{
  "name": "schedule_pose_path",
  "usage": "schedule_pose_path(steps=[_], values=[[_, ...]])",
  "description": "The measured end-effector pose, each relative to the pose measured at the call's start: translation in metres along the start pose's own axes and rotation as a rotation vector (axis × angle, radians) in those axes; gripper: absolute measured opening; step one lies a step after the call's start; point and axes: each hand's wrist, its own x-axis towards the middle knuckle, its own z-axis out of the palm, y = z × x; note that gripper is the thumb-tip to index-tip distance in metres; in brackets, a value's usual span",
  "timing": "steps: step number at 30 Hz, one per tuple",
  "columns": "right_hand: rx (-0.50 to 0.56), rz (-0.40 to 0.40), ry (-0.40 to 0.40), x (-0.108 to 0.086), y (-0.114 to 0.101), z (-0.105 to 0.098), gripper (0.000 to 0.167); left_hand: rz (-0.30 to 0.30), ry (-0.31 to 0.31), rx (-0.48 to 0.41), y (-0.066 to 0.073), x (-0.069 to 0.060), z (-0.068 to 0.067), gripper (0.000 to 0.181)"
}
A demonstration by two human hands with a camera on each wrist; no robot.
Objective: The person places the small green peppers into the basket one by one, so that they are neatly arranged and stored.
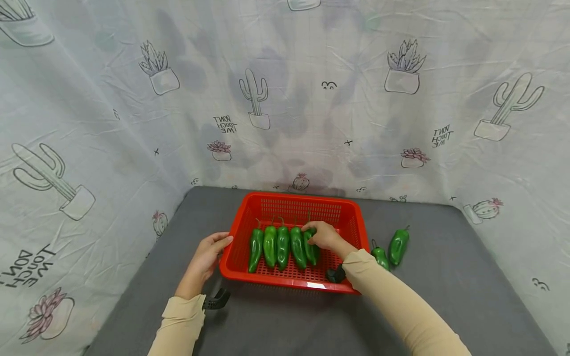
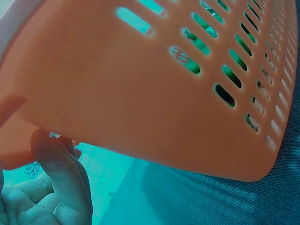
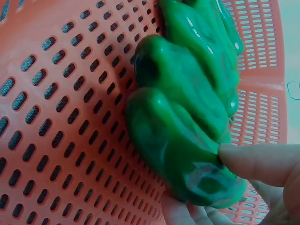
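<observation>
A red perforated plastic basket (image 1: 285,282) stands on the grey surface with a row of several green peppers (image 1: 282,247) lying side by side in it, stems toward the back. At the row's right end my right hand (image 1: 324,234) holds a green pepper (image 3: 159,131); in the right wrist view the thumb is on one side and the fingers on the other. This pepper lies against its neighbour (image 3: 183,84). My left hand (image 1: 209,253) grips the basket's left rim between thumb and fingers, seen from below in the left wrist view.
Two more green peppers lie on the grey table (image 1: 450,277) right of the basket: one farther out (image 1: 399,246), the other (image 1: 380,257) partly hidden by the right sleeve. A cactus-print cloth (image 1: 289,99) hangs behind and along both sides.
</observation>
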Motion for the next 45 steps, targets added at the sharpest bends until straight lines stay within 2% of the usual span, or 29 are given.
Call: schedule_pose_path(steps=[16,26,33,40,45], values=[[0.137,0.035,-0.099,0.006,0.005,0.005,0.048,0.003,0.0,-0.007,0.001,0.0,0.001,0.044],[0.152,0.025,-0.092,0.004,0.003,0.004,0.053,0.004,-0.001,-0.003,0.001,0.0,0.001,0.045],[0.113,-0.036,-0.036,0.006,0.004,0.004,0.056,0.005,-0.004,-0.004,0.0,0.0,0.0,0.044],[0.03,-0.106,0.079,0.004,0.0,-0.002,0.056,0.004,-0.007,-0.007,0.0,0.001,0.0,0.044],[0.065,-0.14,0.129,0.002,-0.004,-0.006,0.056,0.006,-0.006,0.001,0.001,0.0,0.0,0.045]])
